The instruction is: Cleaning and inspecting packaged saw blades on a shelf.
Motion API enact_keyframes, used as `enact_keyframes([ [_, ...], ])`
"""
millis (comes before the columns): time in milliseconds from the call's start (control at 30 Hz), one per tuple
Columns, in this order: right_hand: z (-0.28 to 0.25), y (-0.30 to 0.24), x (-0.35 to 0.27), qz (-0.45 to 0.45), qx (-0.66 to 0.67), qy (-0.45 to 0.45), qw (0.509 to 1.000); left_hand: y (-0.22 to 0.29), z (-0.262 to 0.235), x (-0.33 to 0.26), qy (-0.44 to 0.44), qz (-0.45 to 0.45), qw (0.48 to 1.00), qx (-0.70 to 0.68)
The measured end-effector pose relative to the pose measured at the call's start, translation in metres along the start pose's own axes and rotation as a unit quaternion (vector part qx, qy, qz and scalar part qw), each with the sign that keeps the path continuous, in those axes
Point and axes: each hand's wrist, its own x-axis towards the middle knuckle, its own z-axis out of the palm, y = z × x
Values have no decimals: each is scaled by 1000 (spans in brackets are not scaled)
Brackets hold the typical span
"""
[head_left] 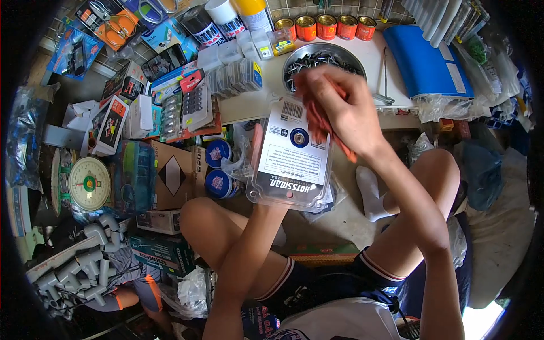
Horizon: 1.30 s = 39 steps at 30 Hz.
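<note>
Nearest the camera, the right hand (343,107) is raised over the upper right of a clear blister pack (269,150), its fingers closed around a bunched reddish-brown cloth (314,116). The pack lies above the person's lap, short of the desk (243,107), borne from behind by the left hand (257,137). Only a digit along the pack's left edge and the wrist below show, so I cannot tell whether the other fingers are spread or pinching.

From the biggest trouble down: the pack could slide off and drop to the floor (343,229), since the plastic looks slick and a firm rub near its top corner might tip it. Next, a wide swing of the cloth could catch the metal bowl (364,65) just beyond and scatter the small fasteners in it. Least of all, grit in the cloth might scuff the clear front.

As for looks, the pack is a roughly rectangular shell with rounded corners and a transparent flange that catches the light. Its mostly white printed card reads upside down from this side, with a black band along the end nearest the person. Near the middle sits a blue-ringed disc (299,137) with a metallic centre; smaller are the barcode (292,109) toward the far end and, smallest, a hang hole (290,194) in the dark band.
</note>
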Motion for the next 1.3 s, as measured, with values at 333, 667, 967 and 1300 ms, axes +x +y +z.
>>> enact_keyframes([
  [333,31,49,-4,-291,-286,25,913,-13,14,-3,41,13,998,42],
  [667,37,64,12,-181,-167,46,968,-3,3,2,53,50,995,71],
  [967,46,44,-23,-341,-169,-74,922,-20,-12,-11,85,133,947,280],
  [1300,54,55,-27,-189,-106,25,976,-11,0,2,37,49,994,89],
])
